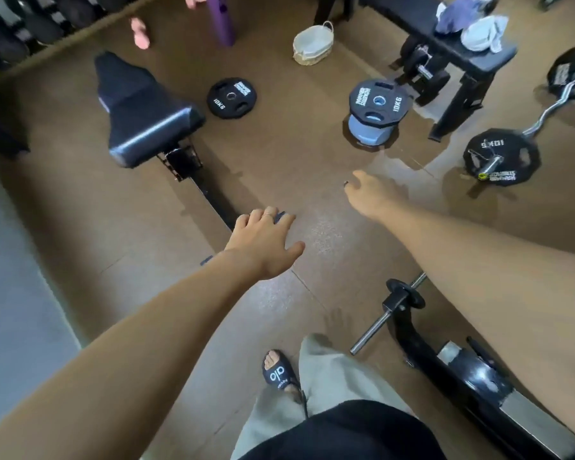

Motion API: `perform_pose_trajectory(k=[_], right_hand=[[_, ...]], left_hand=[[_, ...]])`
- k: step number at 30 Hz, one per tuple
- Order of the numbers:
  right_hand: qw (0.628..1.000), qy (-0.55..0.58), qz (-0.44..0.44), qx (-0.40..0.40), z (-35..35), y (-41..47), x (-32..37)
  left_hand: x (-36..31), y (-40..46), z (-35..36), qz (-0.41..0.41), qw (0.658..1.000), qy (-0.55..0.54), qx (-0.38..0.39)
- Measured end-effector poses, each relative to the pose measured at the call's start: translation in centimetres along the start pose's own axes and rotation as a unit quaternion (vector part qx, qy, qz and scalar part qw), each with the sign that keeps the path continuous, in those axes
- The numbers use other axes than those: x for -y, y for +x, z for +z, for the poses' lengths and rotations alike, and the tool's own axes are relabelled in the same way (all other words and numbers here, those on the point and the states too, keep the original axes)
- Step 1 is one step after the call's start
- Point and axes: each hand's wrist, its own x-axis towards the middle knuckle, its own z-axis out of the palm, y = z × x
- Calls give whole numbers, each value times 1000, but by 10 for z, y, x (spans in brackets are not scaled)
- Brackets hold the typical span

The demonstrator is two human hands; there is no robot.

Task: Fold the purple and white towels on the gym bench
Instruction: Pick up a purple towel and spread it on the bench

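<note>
Approach step: I held left hand and right hand open and empty, well short of the gym bench bearing purple towel and white towel; next I needed to close in.

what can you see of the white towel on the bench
The white towel lies crumpled in a loose heap, unfolded, near the end of the black bench at the top right. It looks like soft cloth, pale white with greyish folds. The purple towel, also bunched, sits just behind it, seemingly touching. Neither the left hand nor the right hand is near it; both are out over the floor, holding nothing.
</note>
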Motion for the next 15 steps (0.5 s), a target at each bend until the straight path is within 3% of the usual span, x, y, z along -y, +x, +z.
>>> perform_pose_trajectory(k=[8,15], right_hand=[[995,70,69,-26,-53,109,-38],[991,103,71,-45,-116,237,-77]], left_hand=[[-13,138,-68,115,988,105,5],[-53,282,-130,110,988,106,24]])
